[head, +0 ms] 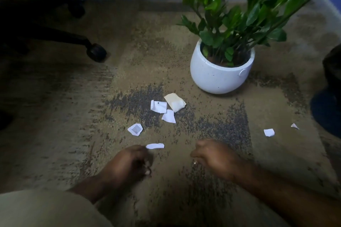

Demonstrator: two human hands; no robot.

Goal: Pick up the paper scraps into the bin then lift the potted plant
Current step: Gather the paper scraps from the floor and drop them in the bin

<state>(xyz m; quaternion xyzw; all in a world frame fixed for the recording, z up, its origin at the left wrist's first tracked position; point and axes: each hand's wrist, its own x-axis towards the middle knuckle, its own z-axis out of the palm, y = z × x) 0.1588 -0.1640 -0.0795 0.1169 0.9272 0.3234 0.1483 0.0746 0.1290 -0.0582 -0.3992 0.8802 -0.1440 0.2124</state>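
Left fingers (145,167): curled in tight under my left hand (127,162), low centre of the frame; small white bits show among the fingertips, seemingly paper pinched there, though it is too blurred for me to be sure.
Right fingers (196,154): bent into a loose fist on my right hand (214,156), knuckles up, just above the carpet; I cannot tell whether anything is inside.
Nearest scrap (155,146): a thin white torn strip, flat on the carpet, just beyond my left knuckles.
Printed scrap (135,129): white, ragged-edged, with a grey square on it, left of centre.
Middle cluster (167,108): two white torn pieces and one cream folded piece, touching or overlapping, just below the pot.
Right scraps (269,132): one small white square piece and a tiny sliver further right, well apart from the cluster.
Potted plant (219,77): round, smooth white pot with faint specks, upright in the upper right; glossy green leaves on long stems lean out to the right.
Carpet (73,116): short, rough pile, tan mottled with dark grey patches.
Chair base (96,52): black legs and a caster, upper left.
Open room: bare carpet between my hands, and a wide stretch to the left of the scraps.
Right edge: a dark, rounded shape (330,97) that I cannot make out.
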